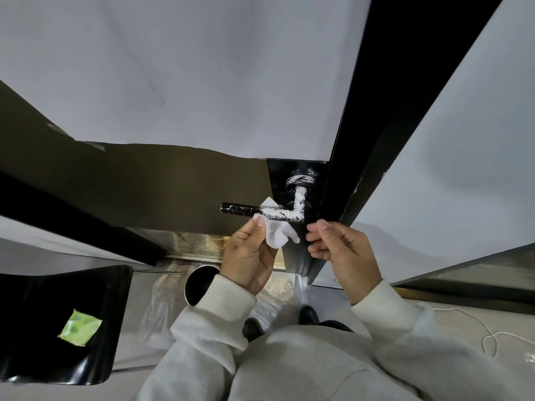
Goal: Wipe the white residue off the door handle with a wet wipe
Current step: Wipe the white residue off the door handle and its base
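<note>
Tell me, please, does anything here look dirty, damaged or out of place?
Yes. The black door handle carries white residue, thickest near its bend and up the neck to the round base. The left hand holds a wet wipe just under it; the right hand holds nothing.

Both forearms raised side by side in pale sleeves; left hand (249, 253) pinching a wet wipe (276, 234) at its fingers (260, 224); right hand (344, 250) loosely curled, holding nothing.

A black chair seat (58, 322) at eight o'clock carries a green packet (80, 327) lying flat on it.
</note>
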### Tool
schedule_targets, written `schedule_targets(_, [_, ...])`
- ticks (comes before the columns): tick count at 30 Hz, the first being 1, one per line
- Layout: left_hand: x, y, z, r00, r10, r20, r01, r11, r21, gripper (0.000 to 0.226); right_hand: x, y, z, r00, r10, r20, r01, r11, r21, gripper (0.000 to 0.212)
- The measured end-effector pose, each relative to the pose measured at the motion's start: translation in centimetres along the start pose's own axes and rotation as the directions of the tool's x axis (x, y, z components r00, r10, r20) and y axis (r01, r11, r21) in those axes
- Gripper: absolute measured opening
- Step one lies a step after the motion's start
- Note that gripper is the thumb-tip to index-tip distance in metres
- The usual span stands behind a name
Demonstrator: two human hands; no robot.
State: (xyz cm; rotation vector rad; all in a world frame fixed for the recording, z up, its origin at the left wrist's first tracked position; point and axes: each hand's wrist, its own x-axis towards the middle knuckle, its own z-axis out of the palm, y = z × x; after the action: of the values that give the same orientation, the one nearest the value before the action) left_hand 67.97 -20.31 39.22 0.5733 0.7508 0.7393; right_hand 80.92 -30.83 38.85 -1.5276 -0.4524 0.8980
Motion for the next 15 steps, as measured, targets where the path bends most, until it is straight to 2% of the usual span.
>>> schedule_targets(8, [1.7,0.0,0.3,0.993,0.093,-0.076,-0.085,0.991,0.104,0.028,0.4,0.2,-0.3,1.000,0.027,-0.007,-0.027,0.999,-0.022,0.028])
schedule_targets(11, [1.6,0.6,1.0,0.992,0.062,-0.108,-0.045,0.988,0.151,0.029,0.6,0.2,-0.4,0.999,0.031,-0.012,-0.032,0.999,-0.022,0.028])
schedule_targets(15, [1.7,1.5,0.8,0.996,-0.008,-0.085,0.022,0.985,0.169,0.021,0.7,0.3,-0.2,0.999,0.043,0.005,-0.043,0.998,-0.034,0.031])
